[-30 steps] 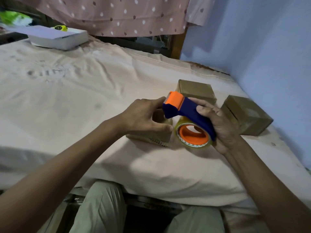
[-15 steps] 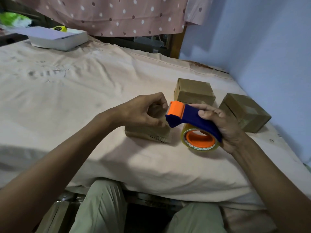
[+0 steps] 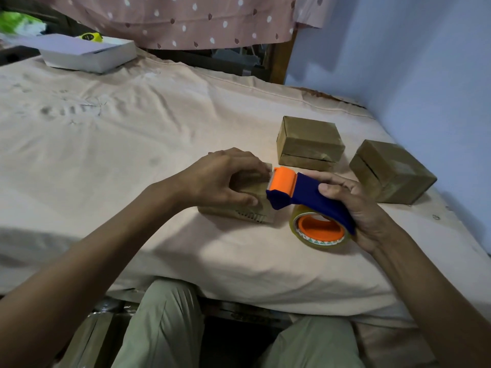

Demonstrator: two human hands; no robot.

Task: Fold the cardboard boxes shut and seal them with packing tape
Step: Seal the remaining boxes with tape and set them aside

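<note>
A small brown cardboard box lies on the cloth-covered bed in front of me. My left hand grips it from above, fingers curled over its top and far side. My right hand holds a blue and orange tape dispenser by its handle. Its orange head with the toothed blade touches the box's right top edge. The clear tape roll hangs below the handle, just above the cloth. Most of the box's top is hidden under my left hand.
Two more brown boxes, one behind and one at the right near the blue wall, lie on the bed. A white flat box sits at the far left corner. My knees are under the bed's near edge.
The dispenser has tilted flatter and slid right and down, its head now at the box's right top edge. My left hand curled further over the box top.
</note>
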